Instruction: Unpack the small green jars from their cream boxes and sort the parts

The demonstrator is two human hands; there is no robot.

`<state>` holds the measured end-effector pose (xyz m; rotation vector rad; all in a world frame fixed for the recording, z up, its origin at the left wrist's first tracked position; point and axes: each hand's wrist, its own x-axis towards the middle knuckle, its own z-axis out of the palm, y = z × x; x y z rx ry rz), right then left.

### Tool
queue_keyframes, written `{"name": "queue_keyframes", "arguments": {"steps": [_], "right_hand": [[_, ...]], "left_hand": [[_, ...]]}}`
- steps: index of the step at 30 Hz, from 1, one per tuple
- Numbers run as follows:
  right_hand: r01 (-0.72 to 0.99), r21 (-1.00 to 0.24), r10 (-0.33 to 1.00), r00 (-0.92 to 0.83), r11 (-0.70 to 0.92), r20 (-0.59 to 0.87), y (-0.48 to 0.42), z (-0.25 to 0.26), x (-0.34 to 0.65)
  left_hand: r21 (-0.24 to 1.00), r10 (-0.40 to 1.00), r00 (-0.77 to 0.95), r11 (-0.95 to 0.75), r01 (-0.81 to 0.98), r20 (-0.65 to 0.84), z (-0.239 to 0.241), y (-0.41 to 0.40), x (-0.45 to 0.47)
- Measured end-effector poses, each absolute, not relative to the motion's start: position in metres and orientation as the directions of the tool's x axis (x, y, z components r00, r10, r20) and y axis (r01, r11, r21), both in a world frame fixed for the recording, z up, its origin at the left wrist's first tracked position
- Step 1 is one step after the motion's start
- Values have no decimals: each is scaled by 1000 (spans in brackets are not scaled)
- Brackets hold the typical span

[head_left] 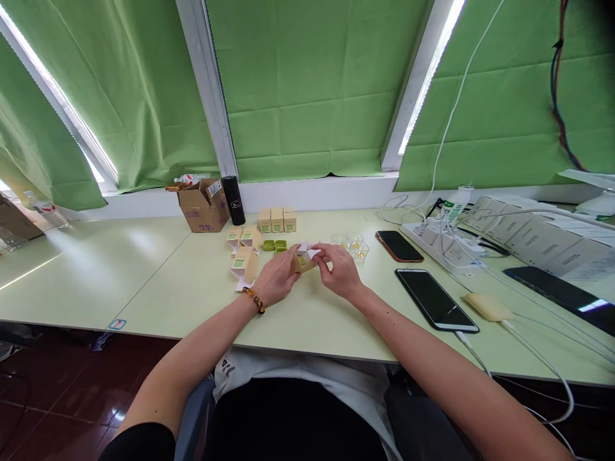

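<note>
Between my two hands is a small tan cardboard box (pixel 303 262) with white flaps standing up. My left hand (pixel 276 276) grips its left side, a beaded bracelet on the wrist. At the right, my right hand (pixel 337 270) pinches a white flap (pixel 313 252) of the box. Just behind my left hand sit small green containers (pixel 274 245). To the left stand several tan boxes with open flaps, one (pixel 245 264) nearest me. Clear plastic cups (pixel 354 244) with small yellowish contents lie beyond my right hand.
Three closed tan boxes (pixel 277 220) stand in a row at the back. Farther left are a black cylinder (pixel 233 200) and a cardboard carton (pixel 204 205). On the right lie phones (pixel 435 298), a power strip (pixel 444 244), cables and a row of white boxes (pixel 538 237).
</note>
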<state>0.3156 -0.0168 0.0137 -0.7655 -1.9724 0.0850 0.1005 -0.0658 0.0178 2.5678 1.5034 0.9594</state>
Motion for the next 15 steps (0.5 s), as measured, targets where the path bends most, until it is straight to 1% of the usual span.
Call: {"name": "queue_keyframes", "arguments": {"steps": [3,8,15], "right_hand": [[523,-429,631,-303,736,714,-18,14,315],[585,-485,739,-335,649,584,-17,11,311],[564,-560,786,-318,607,531,-23,12,303]], "left_hand": [[294,782,360,-551,781,509,18,-67,101],[203,748,414,-578,790,518,18,-69,101],[118,719,443,-583,804,536,16,-69,101]]}}
